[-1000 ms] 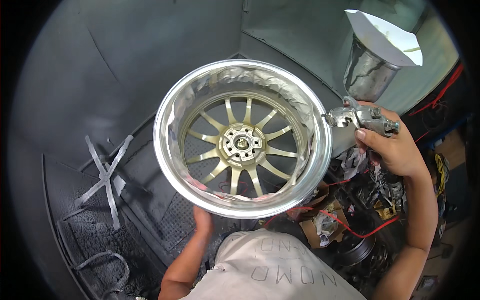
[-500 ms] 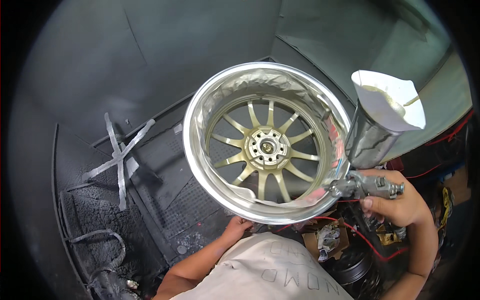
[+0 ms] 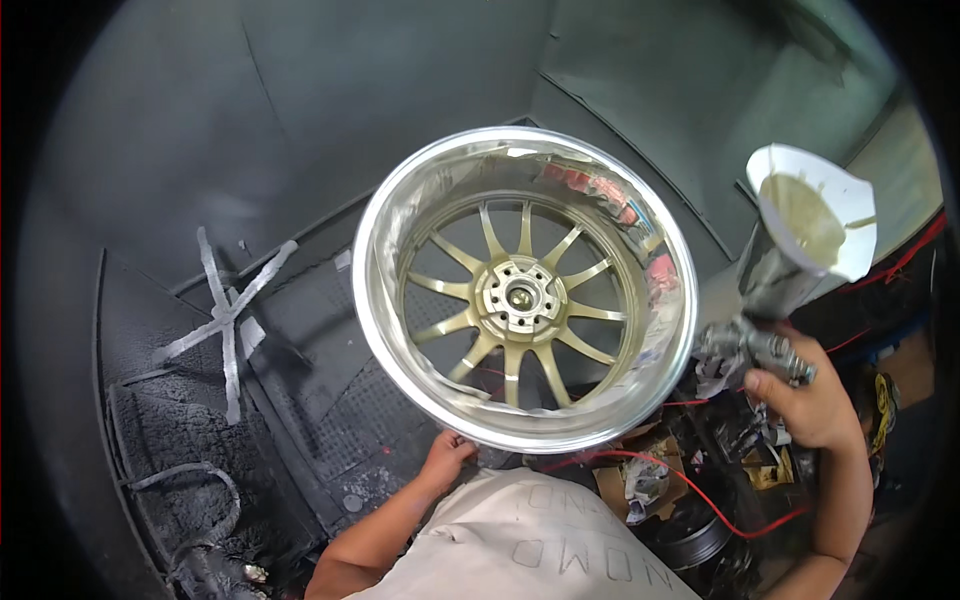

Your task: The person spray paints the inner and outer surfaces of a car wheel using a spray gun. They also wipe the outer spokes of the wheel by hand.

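Note:
A wheel (image 3: 462,318) with a polished silver lip and gold spokes faces up in front of me. Crumpled masking paper (image 3: 660,275) lines part of the inside of its barrel. My right hand (image 3: 818,400) is wrapped round a spray gun (image 3: 745,345), just right of the wheel and apart from it. On top of the gun sits a dark-smeared metal cup (image 3: 772,270) with a white paper strainer (image 3: 860,215) holding gold-tinted liquid. My left hand (image 3: 448,458) is closed under the wheel's near lip; what its fingers hold, if anything, is hidden.
A silver-coated cross-shaped stand (image 3: 228,318) stands at left, near a coated hose (image 3: 235,500). Grey panels (image 3: 350,90) rise behind the wheel. At lower right lie a red hose (image 3: 700,490), a cardboard box (image 3: 610,488), a dark wheel (image 3: 690,540) and assorted clutter.
The spray gun has moved right, away from the wheel's lip, with its cup tilted more to the right. More printed masking paper shows inside the wheel's upper right. My left hand stays near the lip.

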`<state>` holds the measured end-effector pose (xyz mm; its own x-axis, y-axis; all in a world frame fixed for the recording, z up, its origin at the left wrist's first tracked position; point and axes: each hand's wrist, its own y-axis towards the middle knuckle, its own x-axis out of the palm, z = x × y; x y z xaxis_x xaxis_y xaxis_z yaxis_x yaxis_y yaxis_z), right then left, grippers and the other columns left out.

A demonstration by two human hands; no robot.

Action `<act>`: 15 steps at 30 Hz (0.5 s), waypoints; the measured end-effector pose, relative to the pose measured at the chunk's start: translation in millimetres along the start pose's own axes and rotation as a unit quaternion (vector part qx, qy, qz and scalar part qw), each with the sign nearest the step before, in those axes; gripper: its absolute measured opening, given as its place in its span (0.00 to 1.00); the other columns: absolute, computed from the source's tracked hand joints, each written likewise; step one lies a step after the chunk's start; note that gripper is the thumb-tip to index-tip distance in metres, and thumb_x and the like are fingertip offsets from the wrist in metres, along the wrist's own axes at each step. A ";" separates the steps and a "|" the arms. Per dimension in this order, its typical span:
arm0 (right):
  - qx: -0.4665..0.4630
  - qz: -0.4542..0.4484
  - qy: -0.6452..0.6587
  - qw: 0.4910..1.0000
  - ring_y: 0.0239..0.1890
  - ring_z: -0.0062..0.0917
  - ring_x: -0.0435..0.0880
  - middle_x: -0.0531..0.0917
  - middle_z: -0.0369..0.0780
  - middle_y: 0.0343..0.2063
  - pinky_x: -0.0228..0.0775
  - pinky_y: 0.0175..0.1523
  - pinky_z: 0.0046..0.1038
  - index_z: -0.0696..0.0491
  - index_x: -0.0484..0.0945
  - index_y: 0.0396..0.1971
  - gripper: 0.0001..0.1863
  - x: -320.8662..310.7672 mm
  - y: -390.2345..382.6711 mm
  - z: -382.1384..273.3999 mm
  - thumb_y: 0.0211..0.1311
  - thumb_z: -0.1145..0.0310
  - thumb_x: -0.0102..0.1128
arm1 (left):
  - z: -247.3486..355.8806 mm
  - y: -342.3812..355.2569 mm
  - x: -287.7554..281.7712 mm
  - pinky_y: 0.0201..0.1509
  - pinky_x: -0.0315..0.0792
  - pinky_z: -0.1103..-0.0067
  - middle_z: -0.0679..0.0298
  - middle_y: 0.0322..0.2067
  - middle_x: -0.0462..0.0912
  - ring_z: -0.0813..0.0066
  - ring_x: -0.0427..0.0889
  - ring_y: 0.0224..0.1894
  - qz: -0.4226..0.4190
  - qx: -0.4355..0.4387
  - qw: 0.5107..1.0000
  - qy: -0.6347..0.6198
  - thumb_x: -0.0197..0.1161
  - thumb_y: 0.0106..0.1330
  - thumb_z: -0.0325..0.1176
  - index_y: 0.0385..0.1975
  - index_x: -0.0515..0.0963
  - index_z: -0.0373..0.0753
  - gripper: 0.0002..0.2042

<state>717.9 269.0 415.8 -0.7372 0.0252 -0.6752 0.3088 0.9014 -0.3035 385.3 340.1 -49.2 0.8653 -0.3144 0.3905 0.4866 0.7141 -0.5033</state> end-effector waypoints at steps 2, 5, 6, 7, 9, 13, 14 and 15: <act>0.040 -0.051 0.029 0.997 0.30 0.17 0.80 0.83 0.38 0.32 0.74 0.38 0.23 0.63 0.76 0.57 0.24 7.1 -5.3 -4.8 0.63 0.67 0.66 | -2.1 0.7 -4.1 0.40 0.74 0.81 0.67 0.32 0.84 0.80 0.80 0.33 0.012 0.011 1.000 0.004 0.60 0.63 0.22 0.42 0.81 0.35 0.09; 0.041 -0.130 0.139 0.981 0.29 0.16 0.80 0.84 0.36 0.31 0.73 0.33 0.21 0.62 0.75 0.61 0.27 24.8 2.3 -4.7 0.64 0.69 0.68 | 20.9 0.1 -6.7 0.40 0.74 0.79 0.67 0.34 0.85 0.78 0.81 0.34 0.075 0.002 0.997 0.025 0.58 0.63 0.22 0.41 0.81 0.37 0.09; 0.048 -0.104 0.171 0.979 0.29 0.16 0.80 0.83 0.36 0.30 0.73 0.31 0.21 0.61 0.74 0.62 0.28 24.4 -23.9 -14.5 0.64 0.69 0.68 | 41.1 20.7 15.0 0.40 0.74 0.78 0.67 0.34 0.85 0.77 0.81 0.34 0.050 -0.004 0.998 0.028 0.58 0.64 0.22 0.41 0.81 0.37 0.09; 0.020 -0.127 0.199 0.971 0.29 0.16 0.80 0.84 0.36 0.31 0.73 0.31 0.21 0.61 0.73 0.63 0.28 31.3 -9.8 -9.2 0.64 0.69 0.67 | 54.2 17.3 5.7 0.40 0.74 0.78 0.66 0.35 0.85 0.76 0.82 0.34 0.107 0.004 0.994 0.021 0.57 0.64 0.22 0.42 0.81 0.38 0.09; -0.022 -0.155 0.252 0.955 0.29 0.16 0.80 0.84 0.36 0.31 0.74 0.33 0.20 0.61 0.73 0.63 0.28 44.1 7.8 -5.4 0.65 0.70 0.67 | 59.2 33.9 -31.0 0.38 0.74 0.77 0.64 0.34 0.85 0.75 0.81 0.33 0.179 0.041 0.983 0.009 0.51 0.70 0.30 0.42 0.80 0.40 0.10; -0.113 -0.089 0.255 0.956 0.33 0.16 0.81 0.85 0.38 0.36 0.75 0.42 0.21 0.64 0.71 0.63 0.27 52.0 10.5 -5.1 0.66 0.71 0.65 | 102.1 73.7 -58.9 0.33 0.73 0.75 0.67 0.34 0.83 0.76 0.79 0.30 0.222 0.091 0.966 -0.094 0.48 0.75 0.38 0.44 0.79 0.39 0.13; -0.110 -0.036 0.223 0.968 0.36 0.16 0.81 0.85 0.40 0.39 0.75 0.44 0.21 0.65 0.71 0.63 0.28 54.3 7.7 -2.5 0.65 0.71 0.64 | 103.9 77.7 -59.8 0.32 0.72 0.76 0.68 0.33 0.83 0.78 0.78 0.29 0.220 0.091 0.967 -0.093 0.48 0.76 0.38 0.45 0.79 0.40 0.13; -0.110 0.004 0.207 0.972 0.37 0.15 0.81 0.85 0.40 0.40 0.74 0.44 0.20 0.65 0.71 0.63 0.28 55.6 7.3 1.6 0.65 0.71 0.64 | 115.3 71.9 -45.9 0.31 0.71 0.77 0.69 0.32 0.82 0.79 0.76 0.28 0.221 0.089 0.967 -0.092 0.48 0.76 0.39 0.45 0.78 0.40 0.13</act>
<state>680.1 276.3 374.9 -0.9280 0.1622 -0.3353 0.2121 0.9701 -0.1179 366.7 478.0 -14.4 0.9399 0.1506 0.3066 0.0320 0.8548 -0.5179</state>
